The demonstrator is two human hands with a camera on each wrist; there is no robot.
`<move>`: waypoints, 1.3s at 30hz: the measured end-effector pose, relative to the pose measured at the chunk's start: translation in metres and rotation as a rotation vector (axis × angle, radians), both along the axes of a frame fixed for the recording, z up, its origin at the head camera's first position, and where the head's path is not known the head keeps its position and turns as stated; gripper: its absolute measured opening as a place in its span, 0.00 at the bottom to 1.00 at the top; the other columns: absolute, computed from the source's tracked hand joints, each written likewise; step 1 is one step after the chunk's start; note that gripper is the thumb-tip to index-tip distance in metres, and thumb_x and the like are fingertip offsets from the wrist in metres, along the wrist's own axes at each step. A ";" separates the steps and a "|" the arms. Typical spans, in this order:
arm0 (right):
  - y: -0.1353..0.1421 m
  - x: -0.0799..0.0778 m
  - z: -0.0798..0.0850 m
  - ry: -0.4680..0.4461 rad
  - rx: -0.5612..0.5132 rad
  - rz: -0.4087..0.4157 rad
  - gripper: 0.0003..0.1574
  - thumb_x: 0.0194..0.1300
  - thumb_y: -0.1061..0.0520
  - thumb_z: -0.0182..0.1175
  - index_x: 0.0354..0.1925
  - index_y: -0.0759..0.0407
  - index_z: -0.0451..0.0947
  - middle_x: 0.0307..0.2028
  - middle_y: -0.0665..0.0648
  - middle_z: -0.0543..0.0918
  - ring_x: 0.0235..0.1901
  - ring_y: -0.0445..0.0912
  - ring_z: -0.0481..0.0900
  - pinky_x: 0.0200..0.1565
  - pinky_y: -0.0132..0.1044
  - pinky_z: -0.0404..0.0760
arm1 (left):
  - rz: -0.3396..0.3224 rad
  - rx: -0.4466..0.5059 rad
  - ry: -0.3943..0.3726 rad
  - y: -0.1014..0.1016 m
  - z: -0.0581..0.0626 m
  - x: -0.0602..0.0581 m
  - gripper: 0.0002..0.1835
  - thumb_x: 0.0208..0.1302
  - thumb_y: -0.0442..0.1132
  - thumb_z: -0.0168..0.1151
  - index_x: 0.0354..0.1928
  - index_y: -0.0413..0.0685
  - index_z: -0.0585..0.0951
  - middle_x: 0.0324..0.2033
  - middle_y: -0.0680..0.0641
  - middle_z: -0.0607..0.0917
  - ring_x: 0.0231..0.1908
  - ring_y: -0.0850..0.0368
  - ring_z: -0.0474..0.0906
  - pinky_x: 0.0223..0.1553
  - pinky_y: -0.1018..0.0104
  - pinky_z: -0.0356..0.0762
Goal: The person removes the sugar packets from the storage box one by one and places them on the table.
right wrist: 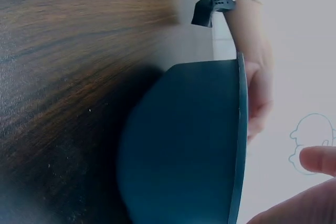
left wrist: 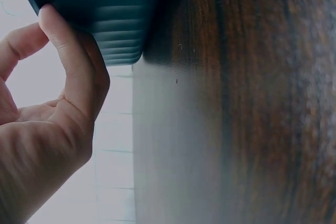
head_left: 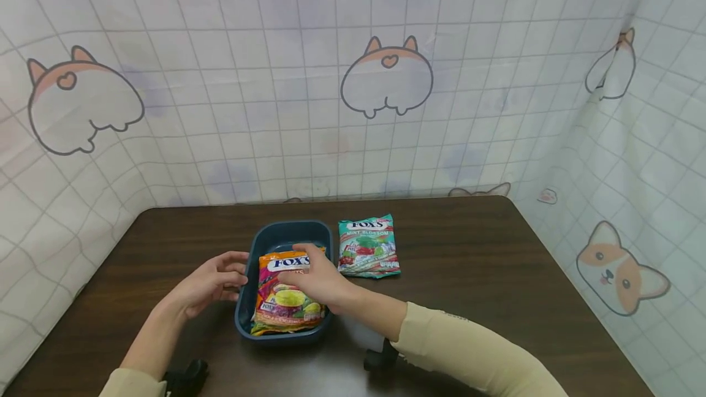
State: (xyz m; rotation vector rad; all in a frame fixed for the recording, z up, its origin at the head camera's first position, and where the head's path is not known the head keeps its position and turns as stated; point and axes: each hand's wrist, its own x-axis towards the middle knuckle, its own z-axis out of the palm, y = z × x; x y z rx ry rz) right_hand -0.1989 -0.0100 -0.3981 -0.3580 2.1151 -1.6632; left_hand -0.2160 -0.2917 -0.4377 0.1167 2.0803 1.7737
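A dark blue plastic bin (head_left: 242, 321) sits on the table, its ribbed side filling the top of the left wrist view. Inside lies an orange and purple Fox's candy bag (head_left: 288, 299), with another wrapper edge showing beneath its lower end. My right hand (head_left: 322, 280) reaches over the bin's right rim, thumb and fingers spread over the bag's upper part. At the left rim, my left hand (head_left: 216, 280) has its fingertips against the bin's edge, fingers loosely bent. A green Fox's Mint Blossom bag (head_left: 368, 249) lies just right of the bin.
The dark wooden table (head_left: 469, 262) extends to both sides of the bin. Behind it and at both sides hangs a white gridded cloth (head_left: 309, 90) with corgi drawings. Black wrist mounts (head_left: 187, 378) sit near both cuffs.
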 end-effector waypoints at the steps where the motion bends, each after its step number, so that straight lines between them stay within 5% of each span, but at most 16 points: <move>1: 0.000 0.000 -0.002 0.000 0.000 -0.005 0.40 0.72 0.49 0.66 0.75 0.54 0.61 0.65 0.64 0.71 0.56 0.55 0.77 0.60 0.56 0.75 | 0.001 -0.001 0.000 0.001 0.000 0.000 0.33 0.74 0.34 0.59 0.73 0.32 0.56 0.48 0.39 0.78 0.45 0.48 0.78 0.46 0.56 0.83; 8: 0.003 -0.001 -0.001 0.020 0.014 -0.043 0.38 0.71 0.48 0.66 0.73 0.52 0.64 0.67 0.63 0.68 0.57 0.55 0.75 0.60 0.57 0.75 | 0.012 -0.010 -0.004 0.005 0.000 -0.001 0.33 0.74 0.34 0.59 0.73 0.32 0.56 0.50 0.38 0.77 0.44 0.49 0.78 0.44 0.57 0.83; 17: 0.008 -0.004 0.007 -0.039 -0.098 -0.065 0.36 0.72 0.53 0.65 0.72 0.56 0.64 0.61 0.64 0.73 0.51 0.52 0.78 0.55 0.48 0.81 | 0.005 -0.011 0.006 0.004 0.000 -0.001 0.33 0.74 0.33 0.58 0.74 0.32 0.56 0.49 0.40 0.78 0.44 0.50 0.78 0.44 0.57 0.83; 39: 0.013 -0.007 0.005 -0.147 -0.195 -0.093 0.32 0.72 0.58 0.64 0.70 0.59 0.66 0.62 0.64 0.74 0.55 0.54 0.77 0.59 0.51 0.78 | 0.017 -0.001 -0.005 0.002 0.000 0.000 0.33 0.75 0.34 0.58 0.74 0.33 0.55 0.49 0.39 0.78 0.43 0.50 0.79 0.44 0.57 0.84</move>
